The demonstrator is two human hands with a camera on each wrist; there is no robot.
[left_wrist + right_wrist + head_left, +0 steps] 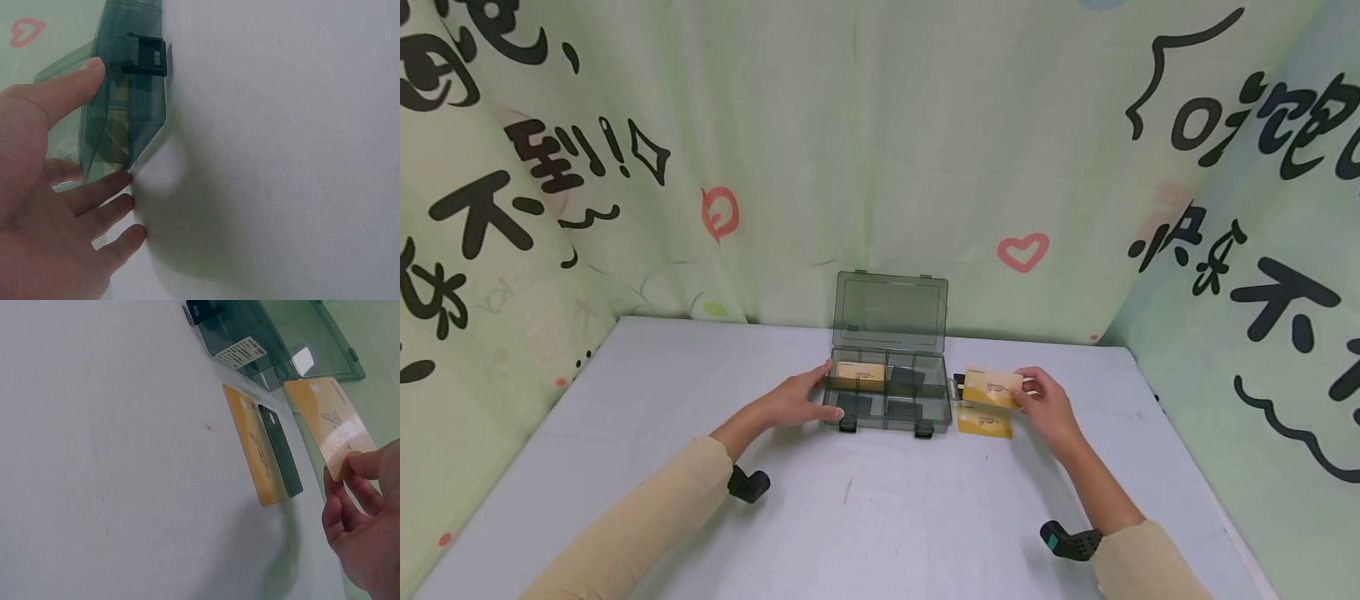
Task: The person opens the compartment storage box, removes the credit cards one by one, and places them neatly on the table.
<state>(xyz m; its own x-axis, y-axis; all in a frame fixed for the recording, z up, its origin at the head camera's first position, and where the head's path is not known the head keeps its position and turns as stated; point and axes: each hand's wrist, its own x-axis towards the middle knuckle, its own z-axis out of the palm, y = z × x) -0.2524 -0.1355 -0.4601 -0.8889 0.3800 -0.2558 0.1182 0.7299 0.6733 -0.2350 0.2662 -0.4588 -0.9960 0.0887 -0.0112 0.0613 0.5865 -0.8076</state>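
Note:
My left hand (796, 402) rests at the left side of a translucent dark plastic organizer box (945, 417), thumb at the front corner and fingers fairly straight along the side. The box stands with its lid (891, 312) raised. Yellow cards (861, 376) sit in its back left compartment; dark flat pieces (905, 409) show in others. To the right of the box, my right hand (1049, 408) pinches a yellow card (328, 415) by one end, raised over the table. Beneath it lie another yellow card (253, 447) and a dark green card (281, 452), side by side.
The box stands on a white-covered table (880, 517) near its back edge. Two black latches (923, 429) hang at the box's front. A pale green printed curtain (865, 167) encloses the back and sides. Each wrist wears a black camera mount (1071, 542).

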